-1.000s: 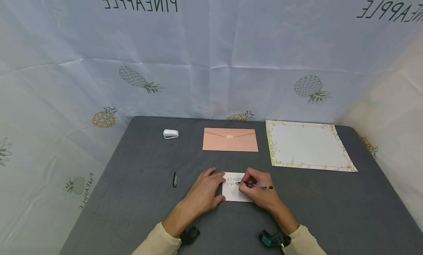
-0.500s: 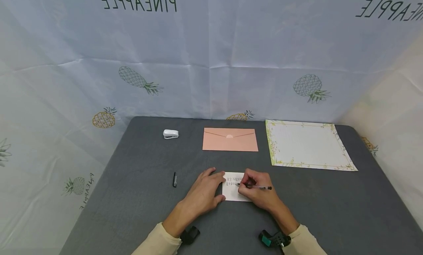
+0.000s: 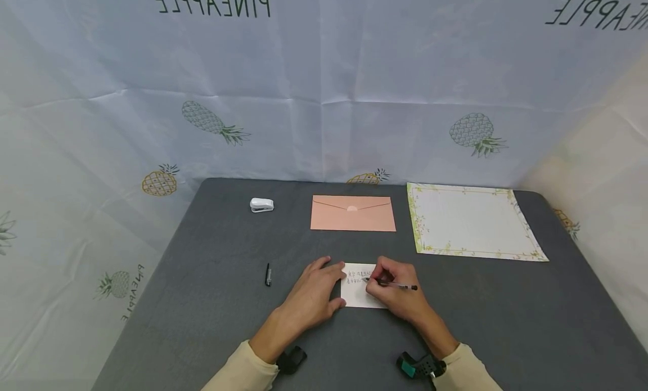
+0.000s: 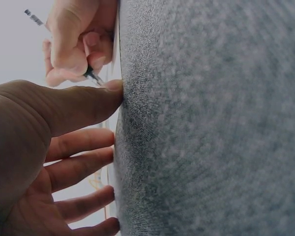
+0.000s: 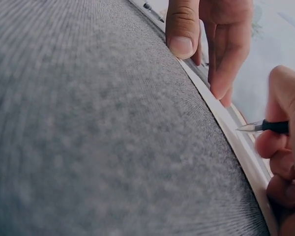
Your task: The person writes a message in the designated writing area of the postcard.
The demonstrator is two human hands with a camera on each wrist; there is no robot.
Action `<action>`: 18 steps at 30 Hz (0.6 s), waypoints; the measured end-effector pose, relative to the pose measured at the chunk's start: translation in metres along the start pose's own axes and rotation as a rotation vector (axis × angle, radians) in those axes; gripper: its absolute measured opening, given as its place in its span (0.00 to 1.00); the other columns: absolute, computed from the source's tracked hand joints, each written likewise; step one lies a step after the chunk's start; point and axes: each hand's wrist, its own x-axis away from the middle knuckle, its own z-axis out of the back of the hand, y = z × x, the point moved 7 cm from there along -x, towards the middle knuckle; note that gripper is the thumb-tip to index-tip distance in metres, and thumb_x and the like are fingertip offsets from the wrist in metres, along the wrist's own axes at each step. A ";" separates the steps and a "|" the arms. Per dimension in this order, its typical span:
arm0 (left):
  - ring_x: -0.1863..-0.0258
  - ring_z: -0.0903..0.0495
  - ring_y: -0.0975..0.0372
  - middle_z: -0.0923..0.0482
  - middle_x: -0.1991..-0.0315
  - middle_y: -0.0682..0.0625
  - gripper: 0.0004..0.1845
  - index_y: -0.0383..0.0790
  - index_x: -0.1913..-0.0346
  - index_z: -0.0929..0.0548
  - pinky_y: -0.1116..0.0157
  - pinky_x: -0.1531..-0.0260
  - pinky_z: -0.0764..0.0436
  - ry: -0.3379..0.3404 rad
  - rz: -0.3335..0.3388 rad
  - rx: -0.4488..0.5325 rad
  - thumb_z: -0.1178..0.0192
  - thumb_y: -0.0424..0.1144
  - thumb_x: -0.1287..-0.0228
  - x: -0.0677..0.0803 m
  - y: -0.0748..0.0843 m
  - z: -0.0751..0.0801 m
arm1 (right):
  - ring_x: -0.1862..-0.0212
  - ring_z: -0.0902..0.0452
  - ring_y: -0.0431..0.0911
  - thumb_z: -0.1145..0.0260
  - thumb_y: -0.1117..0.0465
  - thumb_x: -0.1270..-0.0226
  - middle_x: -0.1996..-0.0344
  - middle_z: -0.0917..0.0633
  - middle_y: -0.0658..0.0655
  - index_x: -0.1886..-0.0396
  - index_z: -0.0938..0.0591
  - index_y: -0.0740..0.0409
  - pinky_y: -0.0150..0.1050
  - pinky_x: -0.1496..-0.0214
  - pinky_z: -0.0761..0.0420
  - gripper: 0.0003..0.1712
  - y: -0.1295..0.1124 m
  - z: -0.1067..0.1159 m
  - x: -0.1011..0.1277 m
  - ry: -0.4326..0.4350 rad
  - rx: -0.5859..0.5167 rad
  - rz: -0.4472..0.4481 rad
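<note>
Left hand (image 3: 314, 292): fingers extended, gripping nothing; touches the card (image 3: 354, 295) at its left edge, probably to steady it.
Right hand (image 3: 397, 294): pinches the pen (image 3: 409, 287) near its tip, likely for control.
Card: flat on the bench (image 3: 202, 323), between both hands.

1. Card (image 3: 356, 297): right part under right hand (image 3: 400, 292); handwriting (image 3: 355, 274) too small to read.
2. Pen (image 3: 403, 286): middle covered, same hand.
3. Dark piece (image 3: 268, 275) toward left edge of tabletop (image 3: 207, 278): too small to identify.
4. Tabletop's near corners: cut off, head view.

Two hands (image 3: 315, 294) (image 3: 400, 295), one pen (image 3: 403, 286), cap (image 3: 268, 275), card (image 3: 357, 296), envelope (image 3: 352, 220), stapler (image 3: 261, 205) and sheet (image 3: 473, 222).
</note>
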 end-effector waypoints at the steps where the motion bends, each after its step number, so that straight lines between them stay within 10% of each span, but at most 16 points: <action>1: 0.22 0.25 0.45 0.17 0.28 0.46 0.28 0.39 0.37 0.11 0.42 0.22 0.27 0.000 0.001 0.001 0.17 0.43 0.38 0.000 0.000 0.000 | 0.78 0.33 0.33 0.27 0.73 0.48 0.80 0.22 0.37 0.76 0.21 0.39 0.29 0.76 0.36 0.21 0.000 0.000 0.000 -0.001 0.000 0.000; 18: 0.22 0.25 0.45 0.17 0.28 0.46 0.27 0.39 0.37 0.11 0.42 0.21 0.27 0.001 0.002 0.000 0.17 0.43 0.38 0.000 0.000 0.001 | 0.77 0.32 0.33 0.27 0.73 0.49 0.80 0.21 0.38 0.76 0.21 0.40 0.28 0.75 0.35 0.21 -0.001 0.000 0.000 -0.019 -0.018 0.021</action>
